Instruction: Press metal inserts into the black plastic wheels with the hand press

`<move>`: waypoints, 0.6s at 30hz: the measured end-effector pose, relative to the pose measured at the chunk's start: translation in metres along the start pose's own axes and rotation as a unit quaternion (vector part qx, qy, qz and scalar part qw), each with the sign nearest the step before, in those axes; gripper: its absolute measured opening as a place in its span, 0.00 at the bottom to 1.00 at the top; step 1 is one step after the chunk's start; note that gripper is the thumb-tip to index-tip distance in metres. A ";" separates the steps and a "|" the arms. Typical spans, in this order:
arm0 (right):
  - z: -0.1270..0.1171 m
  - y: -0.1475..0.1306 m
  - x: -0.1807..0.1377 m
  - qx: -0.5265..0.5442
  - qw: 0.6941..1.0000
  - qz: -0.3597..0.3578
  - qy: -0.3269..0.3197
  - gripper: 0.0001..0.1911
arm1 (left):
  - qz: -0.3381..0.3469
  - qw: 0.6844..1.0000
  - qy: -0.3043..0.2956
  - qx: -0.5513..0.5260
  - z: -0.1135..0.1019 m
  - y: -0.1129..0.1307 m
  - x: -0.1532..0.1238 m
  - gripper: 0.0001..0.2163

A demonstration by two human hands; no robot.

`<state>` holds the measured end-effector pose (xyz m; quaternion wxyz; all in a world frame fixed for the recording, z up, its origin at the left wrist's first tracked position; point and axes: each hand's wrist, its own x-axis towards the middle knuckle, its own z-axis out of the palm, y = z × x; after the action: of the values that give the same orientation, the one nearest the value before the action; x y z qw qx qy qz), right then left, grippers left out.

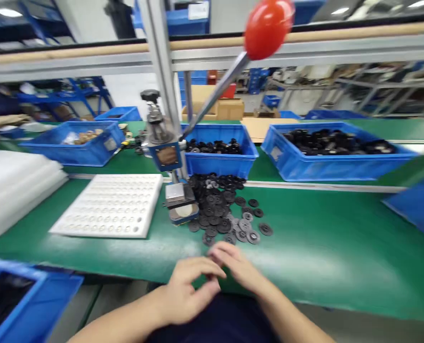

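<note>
Both my hands meet at the near edge of the green table. My left hand (186, 293) is curled with fingertips pinched toward my right hand (235, 269), whose fingers are bent over it; motion blur hides what, if anything, is between them. Just beyond them lies a pile of black round discs (221, 207). A small hand press (169, 157) with a long lever and red knob (267, 28) stands behind the pile.
A white tray with rows of round pockets (112, 205) lies left of the press, beside stacked white foam sheets (15, 186). Blue bins stand behind: one with black parts (219, 152), a larger one (337, 150), one with brownish parts (76, 140). Another blue bin (22, 305) sits near left.
</note>
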<state>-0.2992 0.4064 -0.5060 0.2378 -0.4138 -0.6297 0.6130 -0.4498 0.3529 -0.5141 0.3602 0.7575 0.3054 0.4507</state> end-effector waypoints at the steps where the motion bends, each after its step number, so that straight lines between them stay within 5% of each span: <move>1: -0.020 0.013 -0.007 -0.056 0.997 -0.032 0.052 0.29 | -0.045 0.996 0.045 0.057 -0.021 -0.012 -0.010 0.11; 5: -0.102 0.104 -0.025 -0.297 0.889 -0.136 0.322 0.26 | -0.176 0.907 0.232 0.305 -0.112 -0.067 -0.030 0.13; 9: -0.137 0.177 -0.027 -0.437 0.813 -0.141 0.358 0.26 | -0.195 0.827 0.266 0.455 -0.178 -0.125 -0.026 0.15; 14: -0.122 0.181 -0.022 -0.475 0.787 -0.141 0.367 0.19 | -0.238 0.799 0.195 0.517 -0.195 -0.174 -0.028 0.15; 18: -0.110 0.162 -0.027 -0.460 0.783 -0.152 0.391 0.19 | -0.239 0.764 0.191 0.568 -0.186 -0.172 -0.029 0.18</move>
<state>-0.1582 0.4323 -0.6425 0.3353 -0.5770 -0.7447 -0.0077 -0.6530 0.4757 -0.6062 -0.1059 0.6240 0.7393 0.2297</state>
